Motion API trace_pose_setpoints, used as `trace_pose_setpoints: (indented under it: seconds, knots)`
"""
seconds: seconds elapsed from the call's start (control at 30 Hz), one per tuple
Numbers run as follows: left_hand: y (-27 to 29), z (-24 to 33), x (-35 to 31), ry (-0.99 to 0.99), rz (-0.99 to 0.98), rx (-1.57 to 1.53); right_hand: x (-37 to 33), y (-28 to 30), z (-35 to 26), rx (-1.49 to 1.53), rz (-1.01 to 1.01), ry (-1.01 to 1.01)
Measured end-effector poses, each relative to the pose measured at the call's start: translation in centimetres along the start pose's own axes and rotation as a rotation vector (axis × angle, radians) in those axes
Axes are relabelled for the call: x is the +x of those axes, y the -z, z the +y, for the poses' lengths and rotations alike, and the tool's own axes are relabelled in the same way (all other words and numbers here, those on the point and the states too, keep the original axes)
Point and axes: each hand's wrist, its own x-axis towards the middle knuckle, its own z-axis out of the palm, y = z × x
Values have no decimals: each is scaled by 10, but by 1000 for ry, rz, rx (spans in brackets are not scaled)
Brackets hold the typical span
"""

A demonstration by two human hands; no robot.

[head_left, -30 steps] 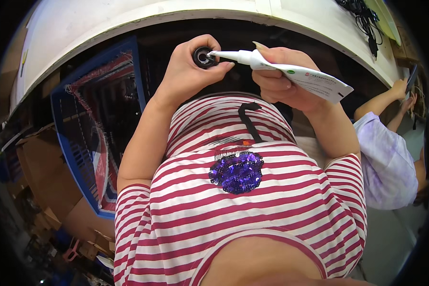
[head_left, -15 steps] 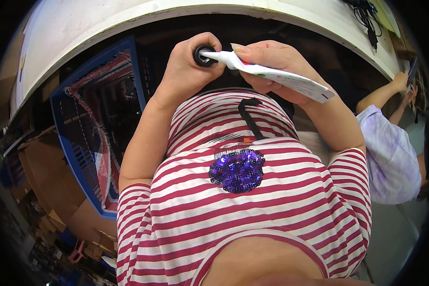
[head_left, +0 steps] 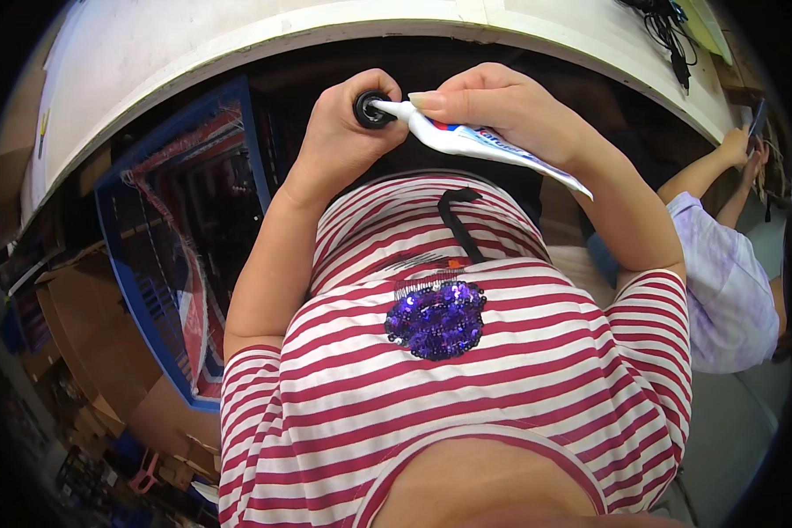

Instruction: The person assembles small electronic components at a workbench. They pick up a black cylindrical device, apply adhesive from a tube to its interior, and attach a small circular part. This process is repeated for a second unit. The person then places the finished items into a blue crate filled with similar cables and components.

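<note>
Tube (head_left: 475,143), white with a thin nozzle (head_left: 393,108), sits in the right hand (head_left: 512,106), in front of the striped shirt and on the near side of the table (head_left: 238,35). The right grip is closed on the tube, thumb along its top near the nozzle's base, and the flat tail slants off to the right. The left hand (head_left: 348,123) grips a round black part (head_left: 361,111), curled around it with its hollow end facing up.

As for progress, the nozzle is bare and its tip reaches into the mouth of the black part, so lining the two up looks done. Whether anything has come out of the tube cannot be told, since the inside of the part is too small and dark to read. The work seems to be midway: the nozzle is not yet clear of the part, and neither thing is set down.

To the left stands a blue basket (head_left: 132,282) with red and white cloth in it; at the far right, black cables (head_left: 669,33) lie on the table.
</note>
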Motion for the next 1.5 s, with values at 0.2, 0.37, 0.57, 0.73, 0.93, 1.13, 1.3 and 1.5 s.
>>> trace_pose_setpoints:
  seconds: [0.2,0.37,0.57,0.73,0.93,1.13,1.3,1.5]
  knots:
    - [1,1,10,-48,37,59,1,3,-8,59,-28,-45]
    - [7,14,18,120,96,27,-4,25,-26,210,-143,115]
    - [21,10,11,127,-87,-605,56,103,-58,-690,510,509]
    - [14,22,8,-13,-61,-544,110,148,-84,-958,818,354]
    - [30,14,0,26,178,-486,105,102,-94,-1100,802,647]
    - [41,15,2,-72,68,-720,28,27,-20,-947,-189,23]
    - [15,17,13,-124,32,-787,67,3,80,-516,-145,99]
    - [11,25,15,-177,41,-680,90,-9,126,-214,-99,-86]
